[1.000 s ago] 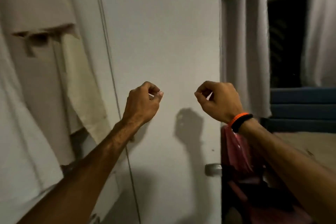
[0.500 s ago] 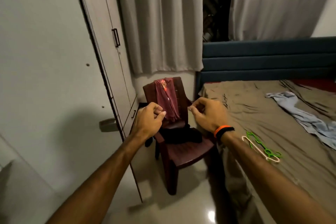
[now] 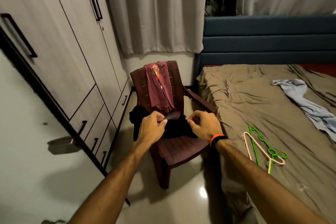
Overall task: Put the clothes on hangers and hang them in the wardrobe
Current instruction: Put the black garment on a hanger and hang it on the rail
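A black garment (image 3: 175, 130) lies on the seat of a maroon plastic chair (image 3: 181, 152), and a maroon garment (image 3: 161, 87) hangs over its backrest. My left hand (image 3: 152, 128) and my right hand (image 3: 204, 126) hover just above the black garment, fingers curled with thumbs against fingertips, holding nothing that I can see. On the bed (image 3: 254, 100) to the right lie a green hanger (image 3: 262, 144) and a white hanger (image 3: 251, 144), overlapping. A light blue garment (image 3: 309, 107) is spread further right on the bed. The wardrobe (image 3: 63, 42) stands at the left.
An open white wardrobe door (image 3: 21, 114) with a metal handle (image 3: 61, 144) juts out at the near left. Grey curtains (image 3: 154, 11) hang behind the chair. A blue headboard (image 3: 263, 38) backs the bed. Glossy floor (image 3: 181, 202) lies between me and the chair.
My view has swung from the wardrobe door and its hanging clothes to the right and down onto the chair and bed. Both hands keep the same curled pose and now sit lower, over the chair.
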